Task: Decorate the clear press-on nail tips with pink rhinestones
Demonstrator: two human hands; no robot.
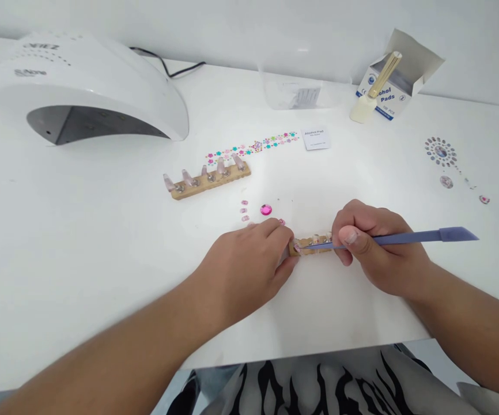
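My left hand (249,268) grips the left end of a short wooden nail tip stand (303,251), its fingers closed around that end. My right hand (377,245) pinches a slim purple nail tool (418,237) with a slanted, flat back end. The tool's thin point touches or hovers just over a decorated nail tip (298,246) beside my left fingertips; contact cannot be made out. More tips on this stand lie partly behind my right fingers. Ahead of my left hand are a round pink gem (265,210) and several small pink stones (244,210).
A second wooden stand (210,183) bears several pale nail tips. Behind it lie coloured flower gems (256,146) and an alcohol pad sachet (316,139). A white nail lamp (102,86) stands at left; an open pad box (388,95), brush (374,89) and ringed gems (441,151) are right.
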